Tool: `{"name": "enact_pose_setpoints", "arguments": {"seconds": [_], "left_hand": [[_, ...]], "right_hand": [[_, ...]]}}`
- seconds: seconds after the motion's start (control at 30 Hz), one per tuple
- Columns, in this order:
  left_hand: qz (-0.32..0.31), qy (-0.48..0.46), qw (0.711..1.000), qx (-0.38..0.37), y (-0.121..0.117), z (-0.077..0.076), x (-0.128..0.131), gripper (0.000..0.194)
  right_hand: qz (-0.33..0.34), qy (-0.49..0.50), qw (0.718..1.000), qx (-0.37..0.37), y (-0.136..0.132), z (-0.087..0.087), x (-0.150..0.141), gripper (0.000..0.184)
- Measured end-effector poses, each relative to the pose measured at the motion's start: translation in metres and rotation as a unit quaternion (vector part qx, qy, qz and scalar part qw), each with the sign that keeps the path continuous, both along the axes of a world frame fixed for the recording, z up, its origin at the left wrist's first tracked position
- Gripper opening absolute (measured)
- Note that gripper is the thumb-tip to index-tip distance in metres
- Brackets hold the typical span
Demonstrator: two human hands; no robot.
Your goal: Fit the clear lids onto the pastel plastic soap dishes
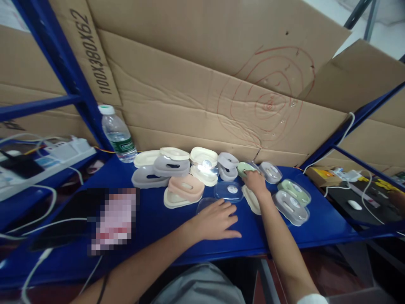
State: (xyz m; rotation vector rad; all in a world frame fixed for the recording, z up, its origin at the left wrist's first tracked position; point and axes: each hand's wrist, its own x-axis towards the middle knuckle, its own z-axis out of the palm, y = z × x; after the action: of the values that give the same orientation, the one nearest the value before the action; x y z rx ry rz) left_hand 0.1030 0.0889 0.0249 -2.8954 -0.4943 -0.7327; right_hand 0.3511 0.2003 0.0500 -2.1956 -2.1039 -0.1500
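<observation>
My left hand (pixel 217 220) lies flat on the blue shelf (pixel 158 219), fingers spread, resting on a clear plastic lid (pixel 204 204). My right hand (pixel 255 182) reaches further back with its fingers closed on a pale green soap-dish-like case (pixel 244 168). Around both hands lie several pastel cases: a pink one (pixel 186 187), grey ones (pixel 148 176), cream ones (pixel 203 155), and a clear lid (pixel 228 191) between the hands. A cream case (pixel 251 200) lies partly under my right wrist.
A water bottle (pixel 117 134) stands at the back left. Cardboard sheets (pixel 221 84) wall off the rear. A power strip (pixel 66 150) and cables lie on the left; a dark tablet (pixel 63 215) is at front left. Grey and green cases (pixel 292 200) sit to the right.
</observation>
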Motion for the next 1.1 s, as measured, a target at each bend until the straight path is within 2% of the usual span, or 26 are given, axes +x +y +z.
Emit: {"name": "enact_pose_setpoints", "arguments": {"seconds": [0.17,0.27,0.4,0.47,0.6,0.67,0.73,0.8,0.9,1.0,1.1], "left_hand": [[-0.017,0.026,0.997,-0.068,-0.002,0.007,-0.01,0.054],[-0.011,0.035,0.997,-0.07,-0.004,0.007,-0.009,0.065],[-0.003,0.032,0.999,-0.036,-0.004,0.002,-0.003,0.051],[0.007,0.026,0.999,-0.018,-0.003,-0.001,0.0,0.049],[0.04,0.032,0.999,0.014,-0.002,-0.003,0.003,0.06],[0.064,0.038,0.997,0.017,-0.001,-0.003,0.003,0.067],[0.077,0.038,0.996,0.003,-0.001,-0.003,0.001,0.073],[0.076,0.035,0.996,-0.019,-0.001,-0.003,-0.001,0.075],[0.064,0.027,0.996,-0.05,-0.001,-0.002,-0.004,0.07],[0.055,0.017,0.996,-0.071,-0.001,-0.001,-0.005,0.066],[0.048,0.014,0.996,-0.079,-0.001,-0.002,-0.005,0.063]], "right_hand": [[-0.004,0.012,1.0,0.014,0.002,0.002,0.002,0.032],[-0.002,0.04,0.998,0.056,0.004,0.005,0.005,0.034],[-0.009,0.075,0.987,0.14,0.005,0.011,0.007,0.054],[0.028,0.096,0.979,0.18,0.002,0.013,0.002,0.058],[0.187,0.11,0.946,0.241,-0.007,0.012,-0.022,0.044],[0.193,0.09,0.944,0.254,-0.008,0.014,-0.031,0.043],[0.14,0.076,0.951,0.264,-0.008,0.02,-0.027,0.046],[0.075,0.074,0.96,0.259,-0.013,0.027,-0.005,0.047],[0.001,0.079,0.979,0.19,-0.043,0.025,0.054,0.047],[-0.048,0.053,0.991,0.113,-0.096,0.0,0.115,0.052],[-0.093,0.003,0.991,0.095,-0.145,-0.026,0.144,0.061]]}}
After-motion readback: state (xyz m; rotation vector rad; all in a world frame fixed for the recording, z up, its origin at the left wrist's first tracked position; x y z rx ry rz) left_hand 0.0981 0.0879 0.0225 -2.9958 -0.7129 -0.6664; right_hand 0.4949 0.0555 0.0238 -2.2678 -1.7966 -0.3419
